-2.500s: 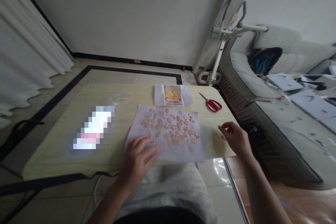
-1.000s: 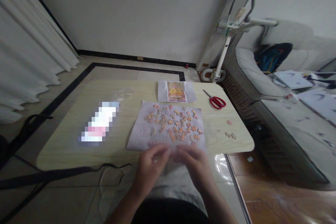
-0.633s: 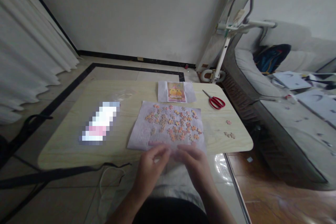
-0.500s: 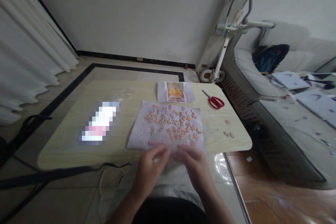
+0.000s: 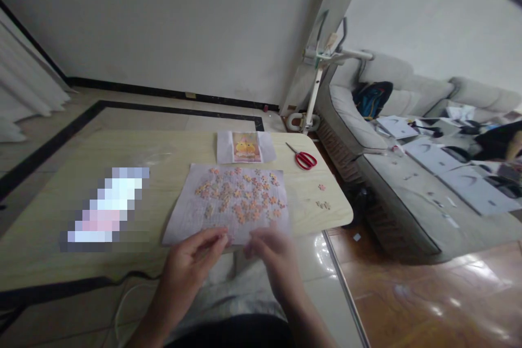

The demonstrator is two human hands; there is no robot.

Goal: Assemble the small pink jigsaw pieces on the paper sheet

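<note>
Head view: left hand (image 5: pixel 188 259), seemingly pinching small piece (image 5: pixel 229 240), now slightly farther from blurred right hand (image 5: pixel 275 259), grip unclear; puzzle pieces (image 5: pixel 240 212) still loose.

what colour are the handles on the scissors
The handles of the scissors are red, seen in the head view, the only one.

We see small knobbed jigsaw pieces (image 5: pixel 248 194), mostly orange, pink and yellow, scattered loose across a pale sheet (image 5: pixel 185 217) lying flat; a few more sit on the table (image 5: pixel 305 217) to its right.
</note>
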